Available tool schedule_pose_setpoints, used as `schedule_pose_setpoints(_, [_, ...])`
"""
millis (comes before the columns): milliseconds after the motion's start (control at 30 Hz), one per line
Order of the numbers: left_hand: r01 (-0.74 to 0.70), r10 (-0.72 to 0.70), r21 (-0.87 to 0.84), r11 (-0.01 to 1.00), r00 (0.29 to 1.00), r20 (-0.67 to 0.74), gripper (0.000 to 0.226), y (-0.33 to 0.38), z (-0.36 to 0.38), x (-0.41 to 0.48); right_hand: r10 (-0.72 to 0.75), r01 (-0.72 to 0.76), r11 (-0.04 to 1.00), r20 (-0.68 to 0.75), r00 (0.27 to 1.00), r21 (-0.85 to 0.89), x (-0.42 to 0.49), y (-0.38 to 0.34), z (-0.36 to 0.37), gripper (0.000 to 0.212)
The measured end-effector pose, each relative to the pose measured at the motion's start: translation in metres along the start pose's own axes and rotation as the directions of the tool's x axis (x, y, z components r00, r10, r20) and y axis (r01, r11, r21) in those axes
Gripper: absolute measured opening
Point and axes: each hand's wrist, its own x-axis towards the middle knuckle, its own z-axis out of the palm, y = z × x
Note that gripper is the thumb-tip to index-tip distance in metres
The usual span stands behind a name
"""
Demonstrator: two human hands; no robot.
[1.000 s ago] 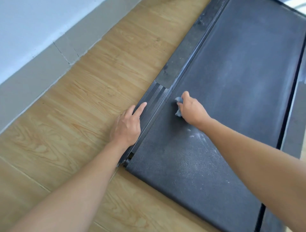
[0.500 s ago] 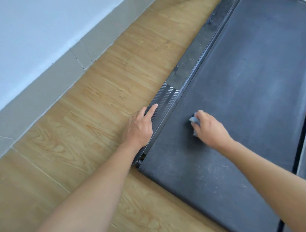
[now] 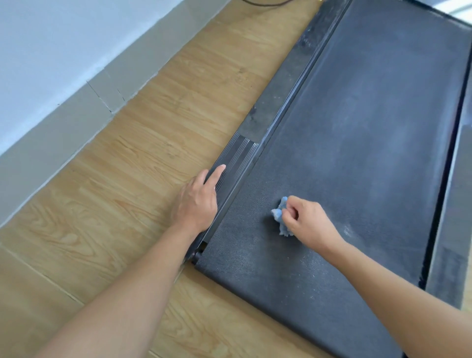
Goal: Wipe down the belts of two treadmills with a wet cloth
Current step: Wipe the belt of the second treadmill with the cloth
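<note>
A dark grey treadmill belt [image 3: 357,153] runs from the lower middle to the top right, with pale dusty streaks on it. My right hand [image 3: 309,223] presses a small light-blue cloth [image 3: 279,217] onto the belt near its rear end; the cloth is bunched under my fingers and partly hidden. My left hand [image 3: 198,201] lies flat, fingers apart, on the ribbed left side rail [image 3: 237,158] of the treadmill, holding nothing.
Wooden floor [image 3: 127,166] lies left of the treadmill, bounded by a grey skirting board [image 3: 63,122] and a pale wall. The treadmill's right side rail [image 3: 454,217] runs along the right edge. A dark cable [image 3: 263,2] shows at the top.
My right hand has slid the cloth away from the left rail toward the middle of the belt and closer to its rear end. The left hand stays on the rail.
</note>
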Motion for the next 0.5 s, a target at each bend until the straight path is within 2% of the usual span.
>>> schedule_pose_setpoints(167, [-0.004, 0.004, 0.005, 1.000, 1.000, -0.006, 0.062, 0.002, -0.001, -0.001, 0.037, -0.033, 0.997, -0.055, 0.998, 0.076, 0.001, 0.002, 0.009, 0.036])
schedule_pose_setpoints(267, [0.007, -0.007, 0.013, 1.000, 1.000, -0.008, 0.062, 0.003, -0.002, -0.002, -0.003, 0.001, 0.998, -0.037, 0.999, -0.060, -0.009, 0.000, 0.011, 0.034])
schedule_pose_setpoints(400, [-0.003, 0.003, 0.005, 1.000, 1.000, -0.018, 0.061, 0.005, -0.002, -0.003, -0.150, 0.165, 0.962, 0.087, 0.985, -0.215, -0.051, 0.003, 0.015, 0.022])
schedule_pose_setpoints(500, [-0.006, 0.006, 0.002, 1.000, 1.000, -0.008, 0.062, 0.005, -0.002, -0.001, -0.198, 0.187, 0.959, -0.032, 0.980, -0.215, -0.025, 0.026, 0.006, 0.016])
